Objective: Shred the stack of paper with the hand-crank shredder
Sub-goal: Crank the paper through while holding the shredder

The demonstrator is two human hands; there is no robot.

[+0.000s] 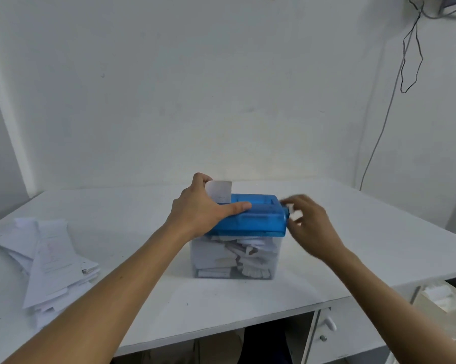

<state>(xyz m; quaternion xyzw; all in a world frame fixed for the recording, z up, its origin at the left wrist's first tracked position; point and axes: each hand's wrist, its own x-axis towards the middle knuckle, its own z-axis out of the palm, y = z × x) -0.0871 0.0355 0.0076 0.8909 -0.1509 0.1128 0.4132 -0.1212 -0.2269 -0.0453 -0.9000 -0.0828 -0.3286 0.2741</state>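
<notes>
— Where does the shredder (258, 216) sit?

— On the white worktop (353, 245), between the two hands. Its blue head runs long-ways from left to right, from one hand to the other, and caps a clear bin (234, 258) packed with cut strips.

— And which way does it point?

— The end with the crank (290, 210) points toward the right hand (311, 224). The feed slot faces up, and a white sheet (220, 191) stands in it, its top curling over, just behind the left hand (203, 208).

— What are the hands doing?

— They are apart, one at each end. The left hand clamps the head's left end, thumb laid straight along the near top edge, fingers curled over the far side by the sheet. The right hand's fingers curl round the white crank.

— Anything hard to read?

— The right hand and crank are blurred, so the crank's shape is unclear. The left fingertips are hidden behind the hand and sheet; I cannot tell if they touch the sheet. The head's left end is covered by the palm.

— The stack of paper (48, 261)?

— Well out beyond the left forearm, fanned untidily on the worktop; its print is too faint to read.
</notes>
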